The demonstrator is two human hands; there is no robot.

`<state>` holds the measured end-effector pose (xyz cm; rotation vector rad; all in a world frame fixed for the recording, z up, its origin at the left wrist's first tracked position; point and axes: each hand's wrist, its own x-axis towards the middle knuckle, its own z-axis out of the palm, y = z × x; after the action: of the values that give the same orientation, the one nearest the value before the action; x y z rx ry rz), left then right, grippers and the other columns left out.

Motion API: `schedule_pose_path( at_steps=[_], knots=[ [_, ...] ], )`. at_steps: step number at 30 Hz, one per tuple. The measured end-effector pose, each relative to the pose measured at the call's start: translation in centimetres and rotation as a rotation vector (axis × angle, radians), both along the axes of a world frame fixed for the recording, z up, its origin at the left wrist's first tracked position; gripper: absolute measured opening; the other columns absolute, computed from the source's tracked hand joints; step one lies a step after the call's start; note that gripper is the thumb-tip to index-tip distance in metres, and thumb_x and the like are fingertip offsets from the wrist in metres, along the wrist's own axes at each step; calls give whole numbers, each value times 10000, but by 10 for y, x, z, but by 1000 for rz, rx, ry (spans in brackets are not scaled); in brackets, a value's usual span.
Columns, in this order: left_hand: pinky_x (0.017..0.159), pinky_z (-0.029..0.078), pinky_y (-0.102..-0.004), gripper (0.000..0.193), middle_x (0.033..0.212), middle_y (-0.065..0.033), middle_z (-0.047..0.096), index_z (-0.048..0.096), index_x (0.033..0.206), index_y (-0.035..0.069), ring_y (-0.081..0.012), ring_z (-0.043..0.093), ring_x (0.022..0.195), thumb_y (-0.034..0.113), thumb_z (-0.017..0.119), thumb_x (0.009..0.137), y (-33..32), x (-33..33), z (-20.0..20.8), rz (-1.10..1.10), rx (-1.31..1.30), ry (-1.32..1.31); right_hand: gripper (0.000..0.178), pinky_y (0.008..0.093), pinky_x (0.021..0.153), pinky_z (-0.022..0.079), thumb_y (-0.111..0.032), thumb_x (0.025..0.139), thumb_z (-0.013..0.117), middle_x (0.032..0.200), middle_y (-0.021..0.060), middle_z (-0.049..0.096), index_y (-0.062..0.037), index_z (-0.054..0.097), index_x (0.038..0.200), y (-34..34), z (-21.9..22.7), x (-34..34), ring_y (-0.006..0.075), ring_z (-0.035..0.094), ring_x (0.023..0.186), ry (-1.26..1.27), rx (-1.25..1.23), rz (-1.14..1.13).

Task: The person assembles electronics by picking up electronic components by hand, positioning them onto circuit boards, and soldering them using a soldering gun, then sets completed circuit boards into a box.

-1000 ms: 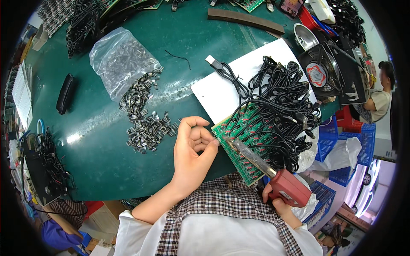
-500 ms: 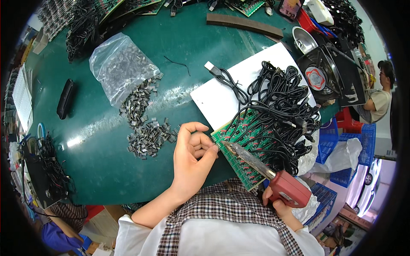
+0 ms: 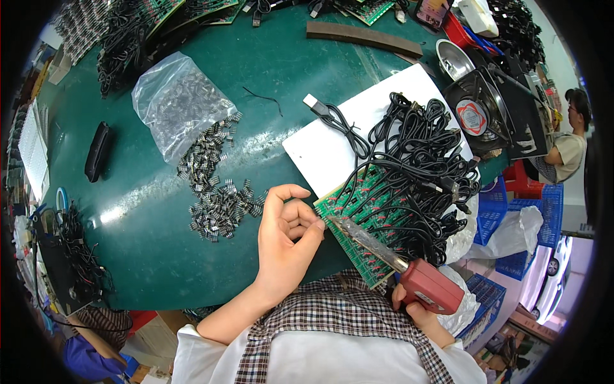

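My left hand (image 3: pixel 286 238) is at the left edge of a green circuit board (image 3: pixel 366 264), thumb and forefinger pinched together. Whatever lies between those fingertips is too small to make out. A soldering iron (image 3: pixel 430 286) with a red handle is gripped in my right hand (image 3: pixel 417 312); its tip reaches the board's edge close beside my left fingertips. Black USB cables (image 3: pixel 409 150) are bunched over the board and spread to its right. Left of my left hand lies a loose heap of small metal connectors (image 3: pixel 214 208), spilling from a clear plastic bag (image 3: pixel 173 96).
Beneath the cables lies a white sheet (image 3: pixel 313 150) on the green table (image 3: pixel 147 256). A fan (image 3: pixel 474 118) and a metal bowl (image 3: pixel 453 59) stand at right. A dark bar (image 3: pixel 364 40) lies at the back, a black case (image 3: pixel 98 152) at left. Another person (image 3: pixel 566 150) sits far right.
The iron has shifted slightly down and to the left, its tip nearer my left fingertips. My left hand keeps its pinch at the board's edge.
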<state>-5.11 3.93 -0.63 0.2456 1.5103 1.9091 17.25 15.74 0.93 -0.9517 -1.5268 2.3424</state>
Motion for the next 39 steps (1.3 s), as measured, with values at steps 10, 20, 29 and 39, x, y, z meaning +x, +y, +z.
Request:
schedule_pose_path(
  at_steps=[10,20,29,39],
  knots=[
    [622,459,-212,380,736,-30,494,361,1075,29,-87,518,663,-105,506,751,0,-1,0,9,-28,-7,619,199,534,439,-270,657,749,702,37,600,69,488,1105,0,-5,5,88,559,588,-60,325,103],
    [582,416,-164,366,724,-34,513,348,1070,18,-51,503,647,-95,513,763,0,0,-1,11,-19,23,605,211,537,443,-252,653,738,703,33,597,57,487,1110,-1,-3,3,102,569,591,-33,310,79],
    [618,458,-207,389,729,-37,501,355,1088,23,-87,520,655,-99,506,750,0,1,0,25,-34,24,588,205,528,438,-299,678,717,661,19,592,59,499,1091,-3,-3,5,98,569,571,-57,430,70],
    [583,418,-163,369,716,-32,510,353,1076,16,-51,503,643,-91,518,763,1,2,-1,32,-21,33,421,236,561,481,-144,626,719,779,73,618,9,568,988,-1,-6,11,157,612,633,-275,721,205]
  ],
)
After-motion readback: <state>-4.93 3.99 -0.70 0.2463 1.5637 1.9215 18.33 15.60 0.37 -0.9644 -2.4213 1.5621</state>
